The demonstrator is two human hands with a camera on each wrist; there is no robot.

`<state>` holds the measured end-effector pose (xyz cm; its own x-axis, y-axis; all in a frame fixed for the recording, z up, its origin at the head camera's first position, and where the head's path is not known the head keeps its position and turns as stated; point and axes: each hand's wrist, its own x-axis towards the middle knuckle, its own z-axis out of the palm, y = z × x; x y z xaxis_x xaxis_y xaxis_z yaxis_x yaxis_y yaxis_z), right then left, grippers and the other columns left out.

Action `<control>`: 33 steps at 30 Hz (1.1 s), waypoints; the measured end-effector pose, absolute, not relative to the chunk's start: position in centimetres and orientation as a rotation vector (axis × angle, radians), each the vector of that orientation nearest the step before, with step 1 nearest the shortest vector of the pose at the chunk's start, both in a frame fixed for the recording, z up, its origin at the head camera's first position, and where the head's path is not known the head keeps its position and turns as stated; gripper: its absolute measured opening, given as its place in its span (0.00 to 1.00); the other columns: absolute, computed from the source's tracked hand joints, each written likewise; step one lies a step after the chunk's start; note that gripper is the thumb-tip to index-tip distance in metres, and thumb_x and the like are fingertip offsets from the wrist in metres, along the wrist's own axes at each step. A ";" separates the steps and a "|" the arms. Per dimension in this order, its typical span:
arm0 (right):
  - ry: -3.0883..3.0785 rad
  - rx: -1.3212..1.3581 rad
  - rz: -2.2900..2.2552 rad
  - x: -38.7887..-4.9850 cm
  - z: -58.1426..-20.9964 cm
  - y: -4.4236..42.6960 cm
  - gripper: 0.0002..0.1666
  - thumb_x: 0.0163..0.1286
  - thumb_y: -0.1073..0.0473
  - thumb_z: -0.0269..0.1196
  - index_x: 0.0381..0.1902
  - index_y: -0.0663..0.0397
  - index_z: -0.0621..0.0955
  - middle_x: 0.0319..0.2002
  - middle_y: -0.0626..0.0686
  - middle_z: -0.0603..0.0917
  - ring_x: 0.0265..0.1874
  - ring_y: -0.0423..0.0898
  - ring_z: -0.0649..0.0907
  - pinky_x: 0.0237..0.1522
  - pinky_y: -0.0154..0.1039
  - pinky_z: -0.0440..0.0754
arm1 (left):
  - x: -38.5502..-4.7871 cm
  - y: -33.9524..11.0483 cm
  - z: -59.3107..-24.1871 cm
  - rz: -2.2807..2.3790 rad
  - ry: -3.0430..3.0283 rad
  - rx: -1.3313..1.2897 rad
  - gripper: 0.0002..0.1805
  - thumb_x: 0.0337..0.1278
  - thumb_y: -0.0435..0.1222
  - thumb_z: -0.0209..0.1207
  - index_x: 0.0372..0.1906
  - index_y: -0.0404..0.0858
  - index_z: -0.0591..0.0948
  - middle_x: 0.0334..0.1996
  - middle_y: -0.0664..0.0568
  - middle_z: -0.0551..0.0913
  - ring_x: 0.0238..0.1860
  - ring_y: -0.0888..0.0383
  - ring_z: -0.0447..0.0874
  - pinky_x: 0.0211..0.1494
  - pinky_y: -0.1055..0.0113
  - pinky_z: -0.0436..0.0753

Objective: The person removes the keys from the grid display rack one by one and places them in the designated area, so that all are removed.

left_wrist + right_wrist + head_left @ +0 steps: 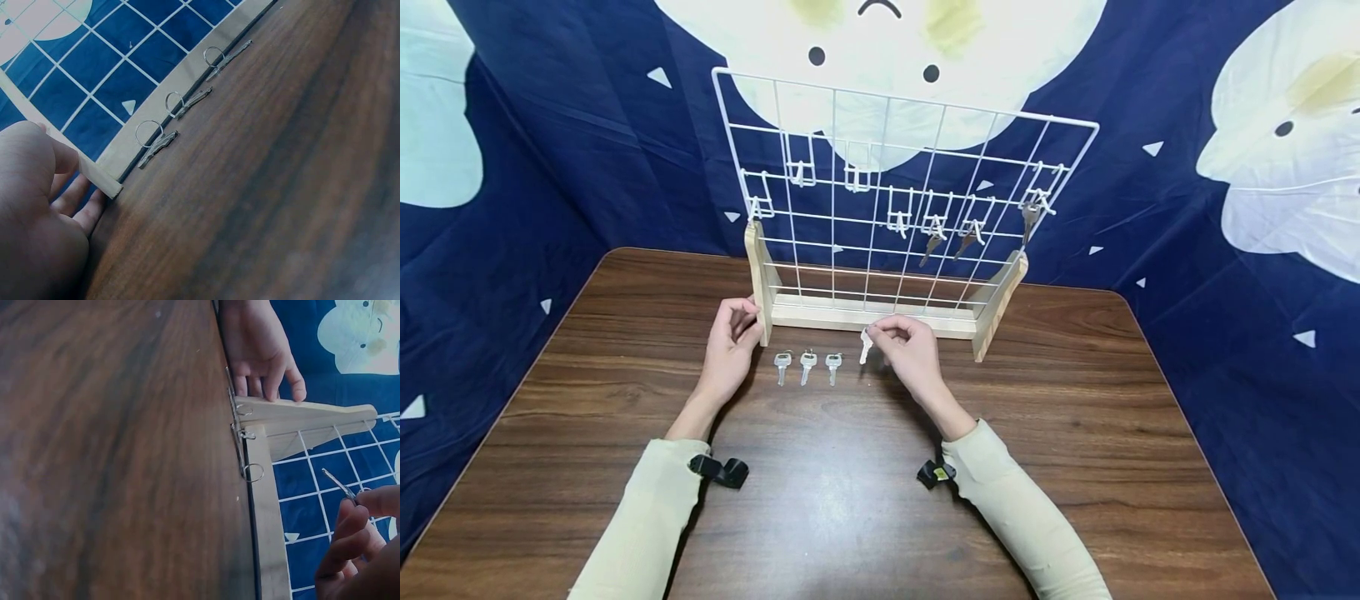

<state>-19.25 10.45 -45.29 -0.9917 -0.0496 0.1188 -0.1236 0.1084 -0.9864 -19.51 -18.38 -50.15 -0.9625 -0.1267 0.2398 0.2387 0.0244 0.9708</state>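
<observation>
Between thumb and fingers, my right hand (912,352) pinches a silver key (865,345) near its head, its blade hanging downward just in front of the rack's base. My left hand (730,346) touches the outer side of the rack's left wooden support (758,283) with bent fingers. Three silver keys with rings lie in a row on the table between the hands: a left key (782,367), a middle key (808,367) and a right key (832,367). The white wire grid rack (887,99) carries several white hooks; keys hang on three toward the right, including a far-right key (1031,222).
Bare hooks include an upper-left hook (801,177), an upper-middle hook (856,181), a far-left hook (758,208) and a central hook (898,223). The rack stands near the back of the brown wooden table (820,517), before a blue patterned cloth (587,125).
</observation>
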 end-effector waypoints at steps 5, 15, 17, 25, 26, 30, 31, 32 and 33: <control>-2.323 0.167 2.075 -19.5 -45.7 10.6 0.03 0.71 0.71 0.72 0.35 0.63 0.90 0.27 0.63 0.86 0.16 0.42 0.75 0.19 0.28 0.75 | -19.5 -18.4 -50.2 -2.029 -2.043 -0.110 0.13 0.78 0.15 0.48 0.59 0.19 0.63 0.74 0.32 0.72 0.70 0.65 0.73 0.85 0.57 0.71; -2.459 0.190 2.058 -19.8 -46.3 11.0 0.04 0.73 0.69 0.70 0.41 0.68 0.90 0.25 0.47 0.87 0.16 0.41 0.74 0.19 0.30 0.74 | -19.5 -18.4 -50.2 -2.025 -2.045 -0.115 0.12 0.79 0.15 0.48 0.59 0.18 0.63 0.74 0.33 0.73 0.70 0.66 0.73 0.84 0.60 0.71; -2.492 0.196 2.054 -19.8 -46.5 11.1 0.04 0.74 0.69 0.70 0.42 0.67 0.90 0.27 0.48 0.88 0.16 0.40 0.74 0.20 0.29 0.74 | -19.5 -18.4 -50.2 -2.027 -2.048 -0.114 0.12 0.79 0.16 0.48 0.59 0.18 0.63 0.75 0.32 0.72 0.71 0.66 0.73 0.85 0.58 0.71; -2.548 0.204 2.050 -20.0 -46.7 11.1 0.05 0.73 0.69 0.69 0.42 0.67 0.90 0.28 0.55 0.89 0.17 0.40 0.75 0.21 0.28 0.74 | -19.6 -18.4 -50.1 -2.028 -2.057 -0.107 0.12 0.79 0.15 0.48 0.59 0.19 0.64 0.78 0.32 0.71 0.75 0.62 0.71 0.86 0.56 0.69; -2.555 0.205 2.045 -20.0 -46.8 11.1 0.05 0.73 0.68 0.69 0.42 0.67 0.90 0.28 0.54 0.88 0.17 0.40 0.75 0.21 0.28 0.74 | -19.6 -18.4 -50.1 -2.029 -2.057 -0.107 0.12 0.79 0.15 0.48 0.59 0.19 0.64 0.78 0.32 0.71 0.75 0.62 0.71 0.86 0.56 0.69; -2.600 0.212 2.001 -20.0 -47.1 11.1 0.05 0.73 0.66 0.70 0.42 0.64 0.91 0.26 0.50 0.88 0.17 0.38 0.75 0.21 0.28 0.74 | -19.6 -18.4 -50.1 -2.027 -2.061 -0.102 0.12 0.78 0.15 0.48 0.59 0.19 0.63 0.77 0.32 0.71 0.74 0.63 0.71 0.85 0.59 0.70; -2.614 0.218 1.986 -20.0 -47.1 11.1 0.05 0.73 0.66 0.70 0.42 0.63 0.91 0.26 0.50 0.88 0.17 0.37 0.75 0.21 0.28 0.74 | -19.5 -18.4 -50.1 -2.027 -2.061 -0.101 0.12 0.78 0.15 0.48 0.59 0.19 0.63 0.77 0.32 0.71 0.74 0.63 0.71 0.85 0.60 0.70; -2.626 0.224 1.973 -20.0 -47.2 11.1 0.05 0.73 0.65 0.71 0.42 0.62 0.91 0.26 0.49 0.88 0.17 0.37 0.75 0.21 0.28 0.74 | -19.5 -18.4 -50.1 -2.027 -2.062 -0.101 0.12 0.78 0.15 0.48 0.59 0.19 0.63 0.77 0.32 0.71 0.75 0.63 0.71 0.85 0.60 0.70; -2.638 0.232 1.960 -20.0 -47.2 11.0 0.04 0.73 0.65 0.71 0.41 0.61 0.91 0.26 0.49 0.88 0.17 0.37 0.75 0.21 0.28 0.74 | -19.5 -18.4 -50.1 -2.026 -2.062 -0.101 0.12 0.78 0.15 0.48 0.59 0.19 0.63 0.78 0.32 0.70 0.75 0.62 0.71 0.85 0.61 0.70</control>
